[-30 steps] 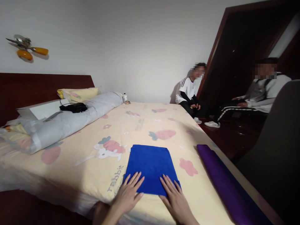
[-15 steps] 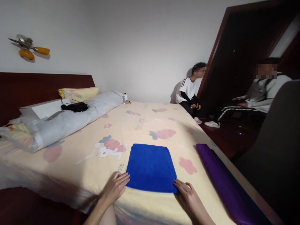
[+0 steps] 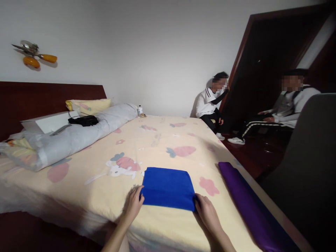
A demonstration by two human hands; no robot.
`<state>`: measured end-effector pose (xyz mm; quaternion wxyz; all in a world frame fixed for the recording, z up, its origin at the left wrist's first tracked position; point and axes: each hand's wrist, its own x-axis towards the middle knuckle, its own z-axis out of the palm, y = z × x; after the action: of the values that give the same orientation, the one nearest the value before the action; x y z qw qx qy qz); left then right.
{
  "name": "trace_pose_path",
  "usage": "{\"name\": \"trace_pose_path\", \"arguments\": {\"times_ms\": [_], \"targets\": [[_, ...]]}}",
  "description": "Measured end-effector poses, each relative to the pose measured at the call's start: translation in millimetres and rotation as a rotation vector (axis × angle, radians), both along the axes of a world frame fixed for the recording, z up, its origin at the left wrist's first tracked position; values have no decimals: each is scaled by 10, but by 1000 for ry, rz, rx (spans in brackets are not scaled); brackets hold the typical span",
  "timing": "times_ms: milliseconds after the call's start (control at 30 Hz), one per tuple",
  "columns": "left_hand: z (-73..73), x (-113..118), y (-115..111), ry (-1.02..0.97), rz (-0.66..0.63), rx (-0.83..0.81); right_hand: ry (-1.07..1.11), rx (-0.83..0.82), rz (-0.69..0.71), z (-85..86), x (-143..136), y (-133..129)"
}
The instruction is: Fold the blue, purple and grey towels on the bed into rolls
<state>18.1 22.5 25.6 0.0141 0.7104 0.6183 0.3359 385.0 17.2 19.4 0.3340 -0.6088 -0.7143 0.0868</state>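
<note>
A folded blue towel lies on the bed near its front edge, with a small white tag at its left side. My left hand pinches the towel's left edge, fingers curled around the near corner. At the opposite edge, my right hand grips the near right corner with its thumb tucked inward. Farther right, a folded purple and dark blue cloth rests along the side of the bed.
Patterned bedding covers the bed. A grey rolled quilt carries a white box and a black bag. Two people sit beyond the bed's right side. A dark chair back stands at right.
The towel's far edge has come nearer and it looks shorter front to back. My fingers, flat before, are now curled around its near corners. A seated person has raised an arm.
</note>
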Motion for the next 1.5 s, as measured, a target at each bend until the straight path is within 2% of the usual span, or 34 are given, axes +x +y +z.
{"name": "trace_pose_path", "arguments": {"times_ms": [100, 167, 233, 333, 400, 467, 600, 767, 900, 1100, 1233, 1367, 1500], "targets": [[-77, 52, -8, 99, 149, 48, -121, 121, -91, -77, -57, 47], [-32, 138, -57, 143, 160, 66, -144, 185, -146, -51, -174, 29], [73, 300, -122, 204, 24, 78, -155, 222, -68, 12, -374, -10], [208, 618, -204, 317, -281, 24, -235, 186, 226, 88, -739, -74], [215, 774, -227, 361, -402, -47, -296, 143, 346, 84, -919, -97], [162, 815, -223, 376, -447, -110, -328, 108, 388, 41, -979, -99], [63, 557, -173, 381, -459, -155, -348, 56, 349, -38, -724, -90], [134, 25, -160, 371, -470, -179, -329, -4, 336, -12, -121, -149], [132, -239, -150, 352, -480, -186, -309, -35, 336, -2, 122, -188], [15, -333, -46, 333, -465, -21, -242, 86, 306, -17, 92, -99], [95, -326, -66, 255, -455, 56, -103, 43, 266, 116, 89, -115], [192, -326, -197, 55, -408, -51, 66, -90, 252, 295, 139, -244], [178, -312, -246, -195, -329, -204, 210, -197, 275, 376, 149, -292]]}}
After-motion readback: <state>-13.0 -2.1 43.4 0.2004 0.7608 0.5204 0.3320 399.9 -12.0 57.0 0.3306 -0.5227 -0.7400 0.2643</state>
